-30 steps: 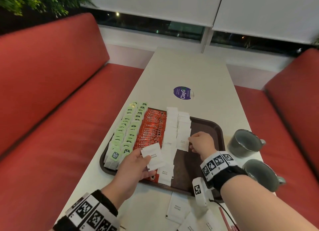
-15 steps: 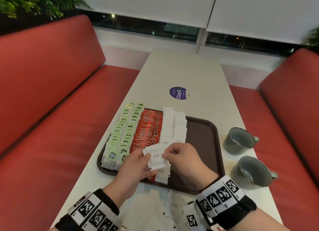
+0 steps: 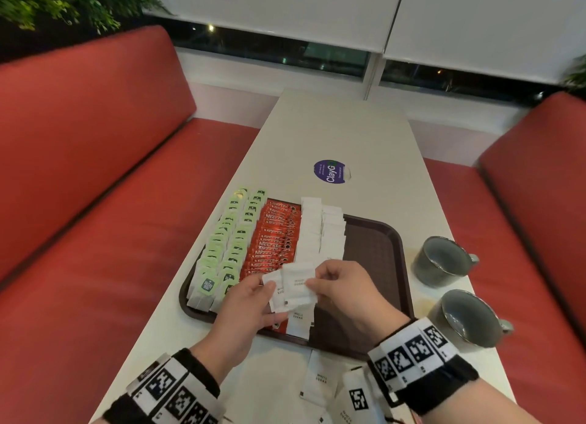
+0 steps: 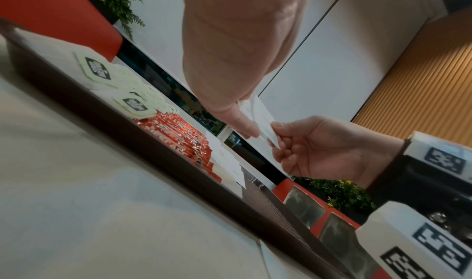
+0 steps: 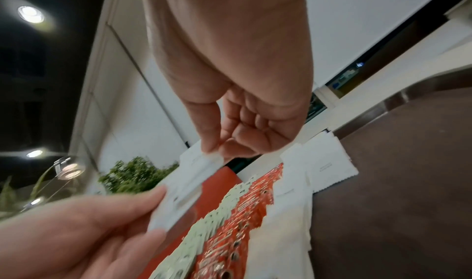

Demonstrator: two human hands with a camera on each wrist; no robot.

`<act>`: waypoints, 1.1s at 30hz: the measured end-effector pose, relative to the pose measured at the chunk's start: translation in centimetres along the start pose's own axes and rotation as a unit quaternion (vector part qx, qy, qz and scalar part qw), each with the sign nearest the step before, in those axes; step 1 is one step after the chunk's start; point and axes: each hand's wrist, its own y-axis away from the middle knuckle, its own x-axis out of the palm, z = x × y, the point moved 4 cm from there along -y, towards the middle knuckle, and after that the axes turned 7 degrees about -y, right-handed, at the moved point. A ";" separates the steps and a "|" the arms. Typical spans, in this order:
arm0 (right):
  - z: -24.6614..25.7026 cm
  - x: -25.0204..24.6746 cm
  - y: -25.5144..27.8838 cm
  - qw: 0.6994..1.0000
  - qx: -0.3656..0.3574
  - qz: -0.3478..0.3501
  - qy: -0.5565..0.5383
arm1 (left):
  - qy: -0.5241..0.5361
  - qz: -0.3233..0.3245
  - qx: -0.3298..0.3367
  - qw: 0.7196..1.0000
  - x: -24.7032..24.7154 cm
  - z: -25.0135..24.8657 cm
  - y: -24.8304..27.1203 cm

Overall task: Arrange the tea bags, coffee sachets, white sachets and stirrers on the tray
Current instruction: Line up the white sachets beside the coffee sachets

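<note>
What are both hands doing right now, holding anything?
Left hand: holding a small stack of white sugar sachets.
Right hand: pinching the top sachet of that stack.

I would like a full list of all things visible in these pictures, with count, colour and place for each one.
tray: one, dark brown, on the table
tea bags: many, two rows, green tags, left end of tray
coffee sachets: many, red, beside the tea bags
white sachets: many, two rows on tray, right of the red ones
held sachets: at least two, white, above the tray's near part
loose sachets: a few, white, on table before the tray
mugs: two, grey, right of tray
sticker: one, purple, behind the tray
table: one, whitish
benches: red, both sides
left hand: grips sachets
right hand: pinches the front sachet
</note>
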 end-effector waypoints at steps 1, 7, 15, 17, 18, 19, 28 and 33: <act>-0.1 -0.7 -0.3 0.999 0.010 -0.020 -0.025 | 0.002 -0.008 -0.002 1.000 -0.3 0.1 -0.2; -3.0 -5.0 -4.1 0.984 0.090 -0.155 0.012 | 0.006 -0.024 -0.013 1.000 -1.0 0.7 -0.6; -4.6 -4.4 -7.1 0.974 0.165 -0.148 0.044 | 0.012 -0.014 -0.016 1.000 -0.7 0.6 -0.5; -4.7 -4.2 -7.5 0.974 0.178 -0.125 0.067 | 0.013 -0.016 -0.017 1.000 -0.8 0.7 -0.5; -4.8 -4.2 -7.5 0.974 0.180 -0.121 0.061 | 0.014 -0.016 -0.017 1.000 -0.8 0.6 -0.6; -4.7 -4.2 -7.5 0.975 0.177 -0.122 0.049 | 0.017 -0.017 -0.018 1.000 -0.9 0.6 -0.6; -0.1 -1.6 -1.4 0.991 -0.055 -0.052 0.107 | 0.001 0.004 -0.012 1.000 -0.2 0.2 -0.3; -1.3 0.8 0.6 0.994 -0.063 -0.002 0.091 | -0.030 0.030 0.014 0.999 1.5 0.0 0.3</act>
